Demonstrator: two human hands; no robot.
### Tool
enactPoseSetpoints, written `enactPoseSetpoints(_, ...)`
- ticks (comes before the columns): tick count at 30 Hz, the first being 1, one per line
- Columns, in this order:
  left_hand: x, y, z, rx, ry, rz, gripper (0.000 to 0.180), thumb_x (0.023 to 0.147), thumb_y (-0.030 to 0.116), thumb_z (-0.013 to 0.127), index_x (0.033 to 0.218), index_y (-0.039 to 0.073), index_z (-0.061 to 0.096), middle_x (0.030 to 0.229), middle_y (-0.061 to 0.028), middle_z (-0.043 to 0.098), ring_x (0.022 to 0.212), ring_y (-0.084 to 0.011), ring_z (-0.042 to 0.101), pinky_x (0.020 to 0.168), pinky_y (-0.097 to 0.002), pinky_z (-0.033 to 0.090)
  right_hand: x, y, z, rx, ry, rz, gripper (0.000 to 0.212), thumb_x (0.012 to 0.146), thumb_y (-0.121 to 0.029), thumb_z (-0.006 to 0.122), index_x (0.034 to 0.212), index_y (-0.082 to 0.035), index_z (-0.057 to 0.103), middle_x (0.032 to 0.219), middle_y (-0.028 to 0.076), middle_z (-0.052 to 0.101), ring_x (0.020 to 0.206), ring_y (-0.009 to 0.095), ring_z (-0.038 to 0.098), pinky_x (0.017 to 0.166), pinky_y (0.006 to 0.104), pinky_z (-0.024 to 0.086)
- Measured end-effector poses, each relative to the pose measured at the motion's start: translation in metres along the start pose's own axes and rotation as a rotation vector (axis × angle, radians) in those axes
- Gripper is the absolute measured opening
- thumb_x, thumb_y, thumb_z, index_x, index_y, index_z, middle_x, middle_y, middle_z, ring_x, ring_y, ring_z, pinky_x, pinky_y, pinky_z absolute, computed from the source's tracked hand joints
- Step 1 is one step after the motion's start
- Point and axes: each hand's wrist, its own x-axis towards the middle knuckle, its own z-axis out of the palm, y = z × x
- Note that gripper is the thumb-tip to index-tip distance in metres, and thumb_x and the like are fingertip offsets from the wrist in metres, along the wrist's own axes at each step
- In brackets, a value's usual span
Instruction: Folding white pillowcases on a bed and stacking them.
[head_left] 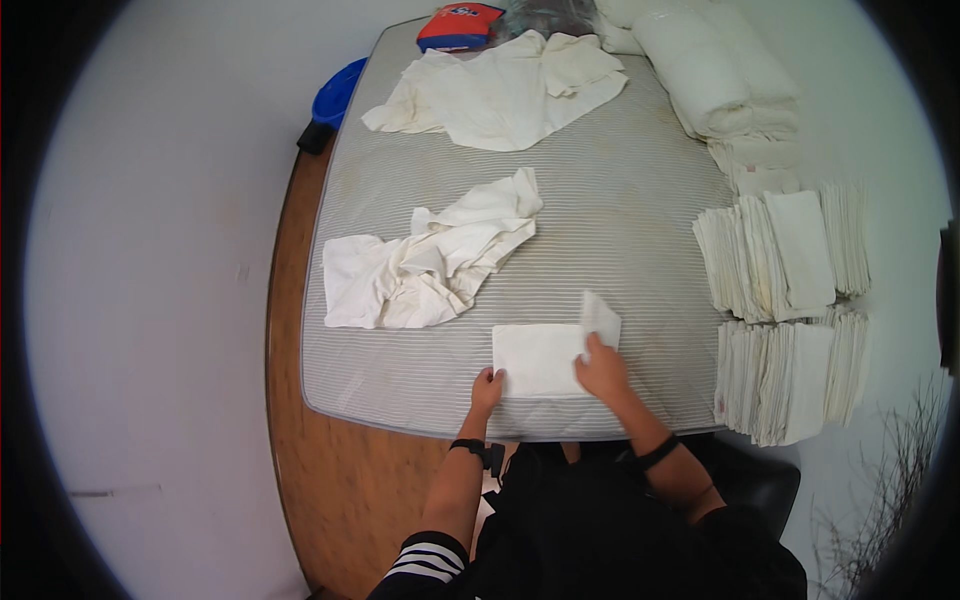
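Observation:
A white cloth [538,360], folded into a flat rectangle, lies near the front edge of the mattress. At its lower left corner my left hand [487,388] is closed, the edge between thumb and fingers. My right hand [603,370] grips the cloth's right end, where a flap stands raised and slightly blurred above the fingers. Beyond my left hand a crumpled white cloth [430,265] is spread loosely. Farther back lies another unfolded white cloth [500,90].
Along the right side of the striped mattress [620,220] stand rows of folded white cloths [790,380], with more folded cloths [770,250] behind. Thick white rolled bedding [710,70] sits at the back right. A red and blue bag [458,27] lies at the far edge; a blue basin [338,92] is beyond the left edge.

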Motion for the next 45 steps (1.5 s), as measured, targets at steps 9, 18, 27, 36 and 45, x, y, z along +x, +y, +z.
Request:
enactPoseSetpoints(9,0.017,-0.012,-0.010,-0.007,-0.071,0.084,0.032,0.091,0.032,0.057,0.104,0.003,0.052,0.088,-0.0103,0.056,0.081,-0.0181,0.053,0.077,-0.0302,0.043,0.015,-0.018,0.110,-0.069,-0.769,-0.096,0.039,0.085,-0.033,0.062,0.099,0.003,0.065,0.072,0.018,0.067,0.058,0.026,0.066,0.059,0.0365,0.053)
enactPoseSetpoints(18,0.016,0.024,0.017,0.505,0.097,0.197,0.035,0.077,0.039,0.070,0.091,0.007,0.068,0.114,-0.0245,0.047,0.106,-0.0400,0.044,0.090,-0.0483,0.040,0.003,0.105,0.060,0.172,-0.459,0.348,0.030,0.088,-0.022,0.055,0.093,0.006,0.063,0.075,0.012,0.067,0.060,0.017,0.064,0.054,0.0308,0.054)
enactPoseSetpoints(27,0.048,-0.004,0.000,0.347,-0.033,0.214,0.023,0.076,0.026,0.069,0.078,0.004,0.060,0.078,-0.0149,0.061,0.082,-0.0328,0.055,0.075,-0.0438,0.045,-0.011,0.138,0.079,0.049,-0.089,0.289,0.035,0.086,-0.027,0.059,0.101,0.005,0.060,0.088,0.017,0.067,0.083,0.029,0.064,0.074,0.0396,0.051)
enactPoseSetpoints(36,0.045,0.018,0.000,0.246,-0.080,-0.021,0.038,0.078,0.019,0.070,0.106,-0.005,0.061,0.090,-0.0135,0.068,0.080,-0.0235,0.065,0.071,-0.0363,0.050,0.023,0.122,0.108,0.624,-0.037,0.526,0.052,0.080,-0.036,0.071,0.109,0.004,0.059,0.101,0.019,0.065,0.088,0.029,0.064,0.075,0.0382,0.052)
enactPoseSetpoints(45,-0.008,0.054,0.040,0.280,-0.268,0.328,0.033,0.088,0.013,0.056,0.115,-0.006,0.053,0.106,-0.0161,0.064,0.092,-0.0247,0.061,0.080,-0.0357,0.048,0.003,0.163,0.076,1.040,-0.340,0.564,0.061,0.078,-0.024,0.070,0.125,0.009,0.048,0.115,0.023,0.059,0.103,0.034,0.059,0.085,0.0418,0.050)
